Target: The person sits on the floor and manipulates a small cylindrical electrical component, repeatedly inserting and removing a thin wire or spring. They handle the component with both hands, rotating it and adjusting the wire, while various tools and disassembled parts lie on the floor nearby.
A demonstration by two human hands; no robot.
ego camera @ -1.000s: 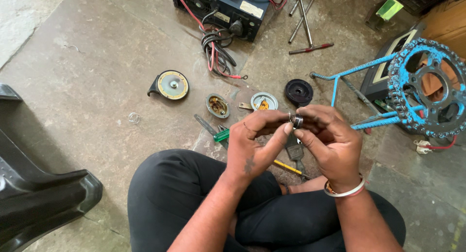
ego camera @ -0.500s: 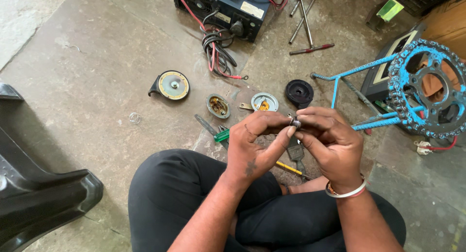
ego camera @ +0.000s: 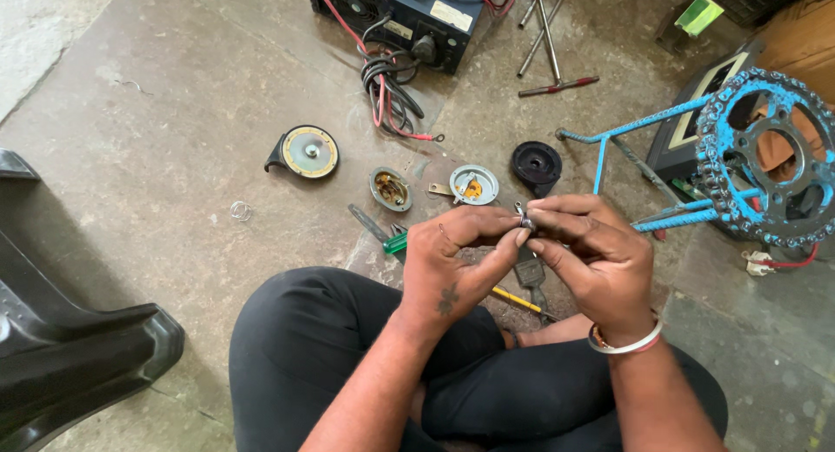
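Note:
My left hand [ego camera: 457, 265] and my right hand [ego camera: 596, 261] meet in front of me over my crossed legs. Together their fingertips pinch a small metal part [ego camera: 524, 219]; most of it is hidden by the fingers. On the concrete floor just beyond lie a round horn [ego camera: 306, 152] with a pale disc face, an open round metal shell [ego camera: 390, 188], a pale round plate with an orange centre [ego camera: 473, 184] and a black round cap [ego camera: 536, 162]. A green-handled screwdriver [ego camera: 383, 234] lies left of my left hand. A yellow-handled tool [ego camera: 513, 299] lies under my hands.
A dark power unit [ego camera: 409, 17] with red and black cables [ego camera: 387, 87] stands at the top. A blue-painted chain sprocket on a blue frame [ego camera: 765, 156] is at the right. Metal rods [ego camera: 548, 26] lie at the back. A black plastic piece [ego camera: 61, 348] sits at the left.
Both hands stay together on the small part; the fingers have shifted slightly around it. The camera has barely moved.

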